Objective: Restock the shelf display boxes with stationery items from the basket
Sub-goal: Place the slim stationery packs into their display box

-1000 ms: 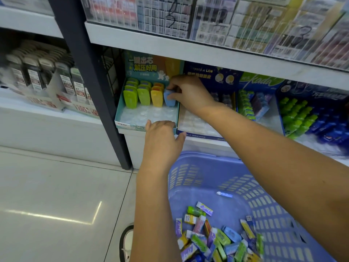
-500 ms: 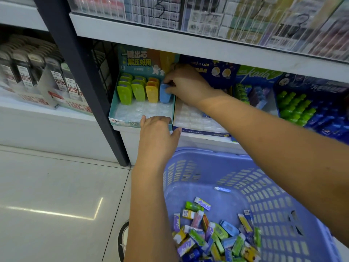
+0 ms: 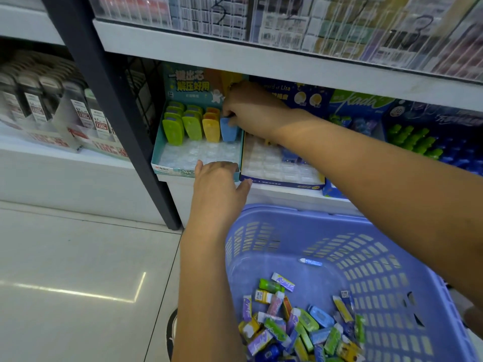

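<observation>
My right hand pinches the blue item, seating it in the teal display box beside the orange ones. My left hand lies flat on the box front. Next, I think: release, then reach into the basket.

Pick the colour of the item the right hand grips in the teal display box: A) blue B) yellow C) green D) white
A: the right hand has its fingers around a blue item standing at the right end of the front row in the teal display box, next to a yellow item.
</observation>
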Demonstrator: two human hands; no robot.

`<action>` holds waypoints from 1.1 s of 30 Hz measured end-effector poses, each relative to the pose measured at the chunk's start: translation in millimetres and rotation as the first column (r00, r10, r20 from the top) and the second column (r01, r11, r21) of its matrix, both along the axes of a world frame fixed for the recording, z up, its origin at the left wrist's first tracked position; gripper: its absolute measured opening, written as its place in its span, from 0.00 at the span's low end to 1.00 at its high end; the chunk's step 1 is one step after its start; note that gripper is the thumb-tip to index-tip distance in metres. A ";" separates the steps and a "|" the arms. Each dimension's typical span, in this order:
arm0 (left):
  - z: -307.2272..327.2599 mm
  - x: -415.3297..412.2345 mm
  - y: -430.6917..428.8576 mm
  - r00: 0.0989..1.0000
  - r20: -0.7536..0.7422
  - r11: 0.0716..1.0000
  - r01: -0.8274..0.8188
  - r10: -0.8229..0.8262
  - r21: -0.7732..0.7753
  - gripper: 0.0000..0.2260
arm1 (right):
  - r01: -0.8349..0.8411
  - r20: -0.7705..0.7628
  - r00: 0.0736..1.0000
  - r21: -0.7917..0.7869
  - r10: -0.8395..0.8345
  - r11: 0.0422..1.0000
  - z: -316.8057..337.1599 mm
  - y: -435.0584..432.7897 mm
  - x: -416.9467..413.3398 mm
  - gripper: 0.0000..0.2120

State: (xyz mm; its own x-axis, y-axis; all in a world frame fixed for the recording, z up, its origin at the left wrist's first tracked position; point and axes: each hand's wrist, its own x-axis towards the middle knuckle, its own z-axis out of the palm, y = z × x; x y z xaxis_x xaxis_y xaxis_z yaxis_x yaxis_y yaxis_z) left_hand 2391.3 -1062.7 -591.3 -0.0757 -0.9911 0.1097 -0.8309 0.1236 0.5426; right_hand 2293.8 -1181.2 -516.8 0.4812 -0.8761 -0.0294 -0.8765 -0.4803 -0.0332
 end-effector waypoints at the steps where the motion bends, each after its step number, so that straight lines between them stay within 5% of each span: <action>1: -0.3 0.1 -0.3 1.000 0.001 1.000 0.002 -0.002 -0.003 0.19 | -0.017 -0.001 1.000 -0.012 0.017 1.000 0.2 -0.1 -2.7 0.12; 9: -0.9 -1.1 -1.5 1.000 0.020 1.000 -0.003 0.004 -0.023 0.18 | -0.085 0.096 0.992 -0.014 0.086 0.996 -8.2 5.7 -7.8 0.10; 22: -1.6 -1.4 -2.0 1.000 0.015 1.000 0.003 -0.002 -0.025 0.17 | 0.112 0.182 0.978 -0.036 -0.104 0.993 -24.3 2.1 -10.6 0.14; 28: -2.5 -0.7 -1.6 1.000 0.003 0.999 0.002 -0.002 -0.039 0.18 | 0.030 0.448 0.887 0.194 -0.116 0.980 -8.0 -7.4 -21.8 0.15; 33: -4.1 -2.0 -2.2 1.000 0.002 0.999 -0.010 0.010 -0.047 0.18 | 0.073 0.301 0.947 0.136 -0.111 0.988 -15.2 -11.9 -15.3 0.15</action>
